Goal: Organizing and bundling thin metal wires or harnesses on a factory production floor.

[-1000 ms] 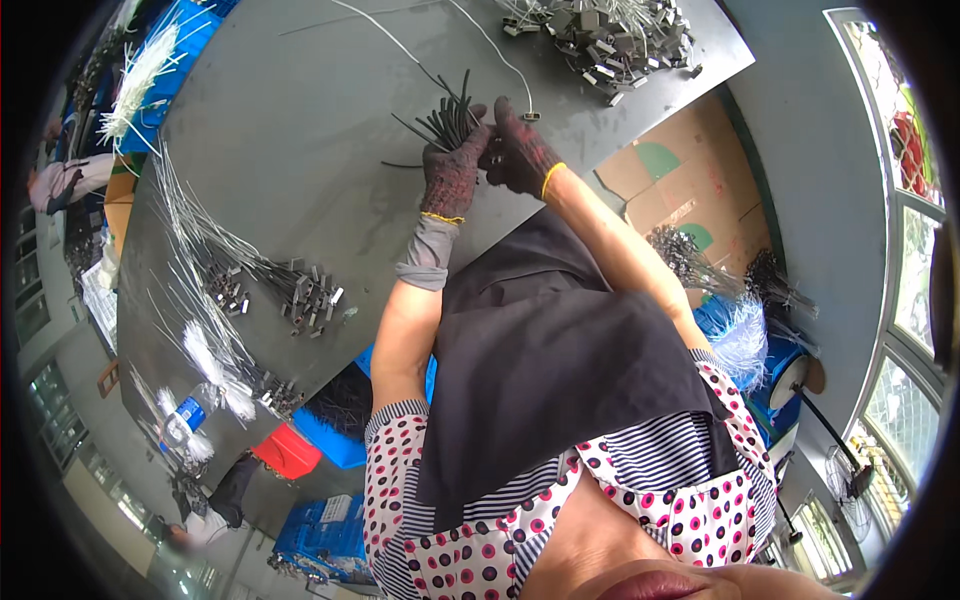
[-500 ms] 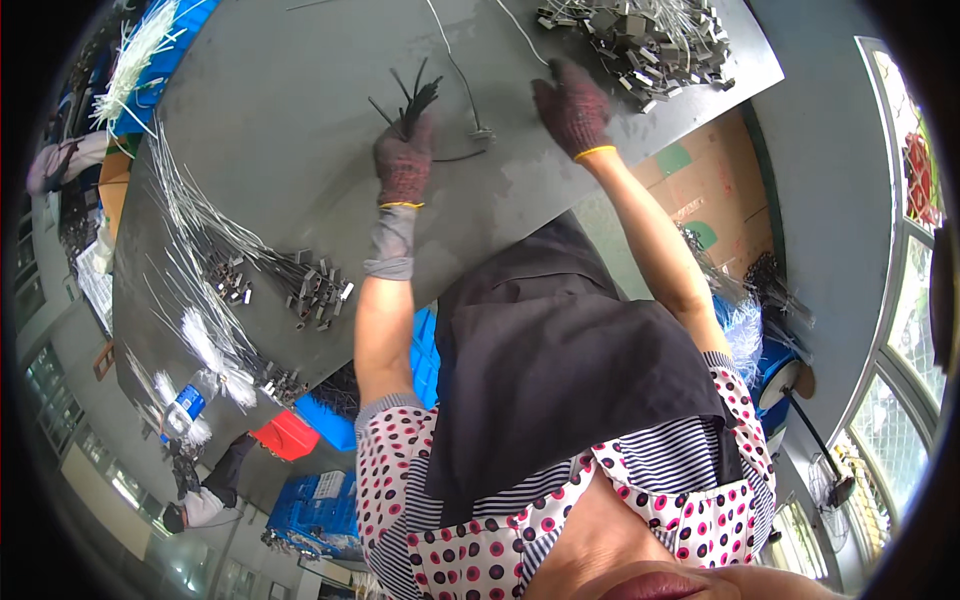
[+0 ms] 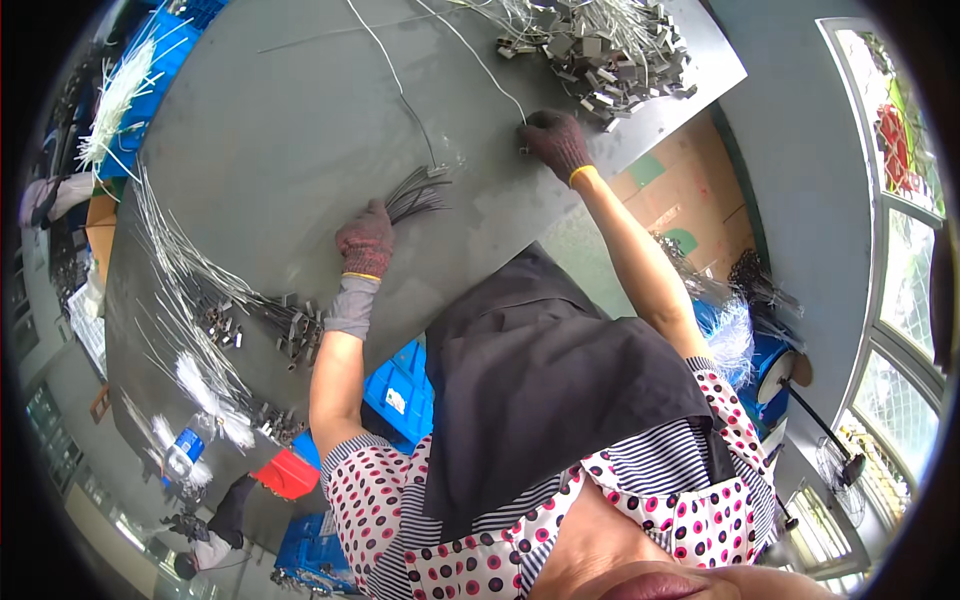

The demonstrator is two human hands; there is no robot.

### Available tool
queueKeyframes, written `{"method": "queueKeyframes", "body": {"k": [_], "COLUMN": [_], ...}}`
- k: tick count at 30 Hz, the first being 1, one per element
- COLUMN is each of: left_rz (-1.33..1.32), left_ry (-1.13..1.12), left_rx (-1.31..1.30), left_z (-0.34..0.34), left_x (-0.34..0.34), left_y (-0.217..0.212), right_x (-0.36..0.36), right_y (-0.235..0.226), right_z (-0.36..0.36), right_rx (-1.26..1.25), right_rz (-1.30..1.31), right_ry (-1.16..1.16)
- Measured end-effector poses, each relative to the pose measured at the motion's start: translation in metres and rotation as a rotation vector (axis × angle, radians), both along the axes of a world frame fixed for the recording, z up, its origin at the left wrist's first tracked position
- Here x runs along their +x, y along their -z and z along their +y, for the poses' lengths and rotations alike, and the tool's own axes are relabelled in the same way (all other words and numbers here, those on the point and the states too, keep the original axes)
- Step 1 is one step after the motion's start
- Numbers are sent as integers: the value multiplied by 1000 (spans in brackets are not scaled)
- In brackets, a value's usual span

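Note:
My left hand (image 3: pixel 366 240), in a dark red and black knit glove, is closed around a bundle of thin black strips or tubes (image 3: pixel 418 194). Their free ends fan out to the right over the grey table (image 3: pixel 300 120). My right hand (image 3: pixel 556 142), gloved alike, pinches the near end of a thin pale wire (image 3: pixel 480 62). A small dark piece shows at its fingertips, too small to make out. Between the hands lies a second wire (image 3: pixel 398 85), grey toward its near end, with a small metal piece beside the strips.
At the far right is a heap of small metal blocks (image 3: pixel 600 60) with wires. More wires with metal ends (image 3: pixel 215 265) lie along the left. A plastic bottle (image 3: pixel 186 450), a red bin (image 3: pixel 287 474) and blue crates (image 3: pixel 402 395) are at the near left. Cardboard (image 3: pixel 690 175) stands beyond the table's right edge.
My left hand has moved nearer and left, its strips now fanned to the right. My right hand has come nearer and closed on the pale wire's end. The view has shifted somewhat.

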State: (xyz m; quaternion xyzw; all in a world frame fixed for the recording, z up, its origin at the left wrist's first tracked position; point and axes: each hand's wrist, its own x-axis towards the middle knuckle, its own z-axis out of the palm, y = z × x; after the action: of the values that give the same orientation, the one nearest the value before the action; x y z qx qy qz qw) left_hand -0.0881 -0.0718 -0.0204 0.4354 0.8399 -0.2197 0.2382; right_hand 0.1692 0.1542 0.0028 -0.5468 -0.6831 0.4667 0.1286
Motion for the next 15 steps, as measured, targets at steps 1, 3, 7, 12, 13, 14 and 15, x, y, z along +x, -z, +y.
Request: {"method": "queueKeyframes", "body": {"k": [1, 3, 7, 12, 13, 14, 15], "left_rz": [3, 12, -84, -857, -947, -1040, -1151], "left_ry": [8, -41, -336, -1081, -1112, -1145, -1115], "left_rx": [11, 205, 526, 1078, 1105, 1127, 1137], "left_z": [-4, -9, -49, -12, 7, 27, 38], "left_x": [1, 7, -13, 27, 46, 64, 78], "left_y": [-4, -14, 4, -34, -44, -46, -39], "right_x": [7, 30, 46, 79, 82, 87, 85], "right_y": [-6, 8, -17, 9, 7, 4, -17], "right_z": [-4, -1, -24, -47, -51, -58, -66], "right_rx": [-77, -165, -353, -412, -410, -409, -425], "right_rz": [71, 180, 174, 305, 332, 355, 379], "right_ry": [24, 27, 60, 135, 145, 157, 171]}}
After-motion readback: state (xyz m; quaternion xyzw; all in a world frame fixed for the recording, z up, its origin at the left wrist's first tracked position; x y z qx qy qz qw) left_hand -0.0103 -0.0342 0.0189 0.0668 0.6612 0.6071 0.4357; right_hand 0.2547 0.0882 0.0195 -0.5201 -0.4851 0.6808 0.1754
